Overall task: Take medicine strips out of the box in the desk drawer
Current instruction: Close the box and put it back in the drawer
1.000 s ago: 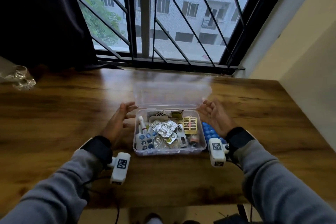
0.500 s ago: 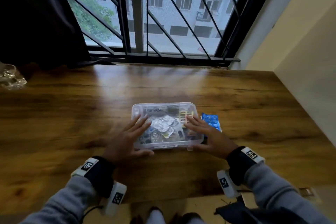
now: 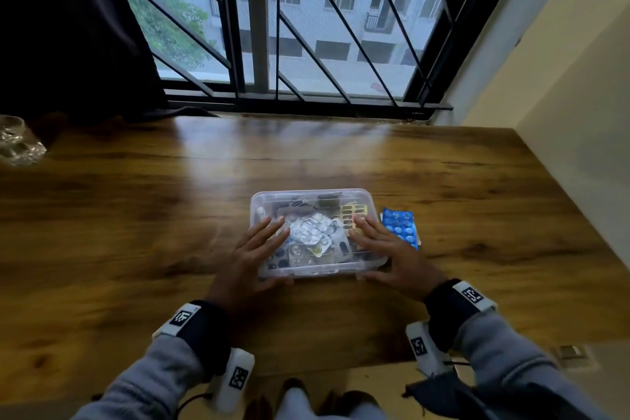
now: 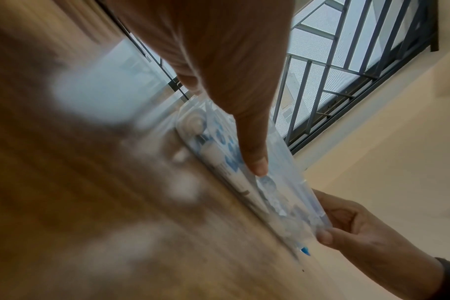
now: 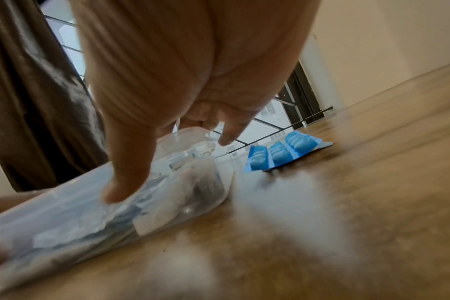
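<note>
A clear plastic box (image 3: pixel 317 196) with its lid down lies on the wooden desk (image 3: pixel 136 215), full of silver, yellow and dark medicine strips. My left hand (image 3: pixel 262 249) lies flat on the lid's left half, its thumb at the front edge. On the right half my right hand (image 3: pixel 378 249) rests the same way. In the left wrist view the left hand (image 4: pixel 244 121) presses on the box (image 4: pixel 283 182). The right wrist view has the right hand (image 5: pixel 167 121) over the box (image 5: pixel 193 192). A blue strip (image 3: pixel 400 227) (image 5: pixel 283 152) lies on the desk just right of the box.
A glass object (image 3: pixel 17 143) stands at the desk's far left edge. A barred window (image 3: pixel 306 44) and a dark curtain (image 3: pixel 68 27) run behind the desk. A cream wall (image 3: pixel 562 95) closes the right side. The desk's front edge is near my wrists.
One second ago the lid stood open with my hands beside the box. The lid has come down and both hands now lie on top of it.
</note>
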Motion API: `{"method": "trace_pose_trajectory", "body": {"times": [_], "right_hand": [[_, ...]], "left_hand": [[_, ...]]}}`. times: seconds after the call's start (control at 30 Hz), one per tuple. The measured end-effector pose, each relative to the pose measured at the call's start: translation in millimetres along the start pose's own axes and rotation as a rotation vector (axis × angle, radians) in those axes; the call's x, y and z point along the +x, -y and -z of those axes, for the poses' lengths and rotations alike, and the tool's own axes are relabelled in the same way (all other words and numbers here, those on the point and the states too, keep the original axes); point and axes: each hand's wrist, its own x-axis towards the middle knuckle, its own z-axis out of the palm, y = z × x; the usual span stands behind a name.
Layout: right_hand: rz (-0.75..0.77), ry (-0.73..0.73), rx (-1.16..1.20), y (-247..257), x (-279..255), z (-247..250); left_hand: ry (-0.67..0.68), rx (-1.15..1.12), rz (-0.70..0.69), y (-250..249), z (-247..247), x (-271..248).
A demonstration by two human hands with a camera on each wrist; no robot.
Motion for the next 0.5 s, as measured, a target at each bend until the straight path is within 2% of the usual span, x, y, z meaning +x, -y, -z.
{"method": "trace_pose_trajectory", "body": {"times": [0.13, 0.23, 0.37, 0.43, 0.5], "right_hand": [[0.054, -0.131, -0.079, 1, 3, -11], [0.033, -0.111, -0.109, 0, 4, -8], [-0.027, -0.102, -0.218, 8, -9, -5], [-0.06, -0.225, -0.151, 15, -25, -10], [-0.113, -0.383, -0.066, 20, -50, -16]], "left_hand": [[-0.041, -0.023, -0.004, 0, -1, 2], [-0.074, -0.04, 0.014, -3, -1, 3], [-0.045, 0.026, 0.069, -10, 1, 0], [-0.069, 0.116, 0.086, -19, 2, -1], [-0.14, 0.135, 0.005, -35, -3, -3]]}}
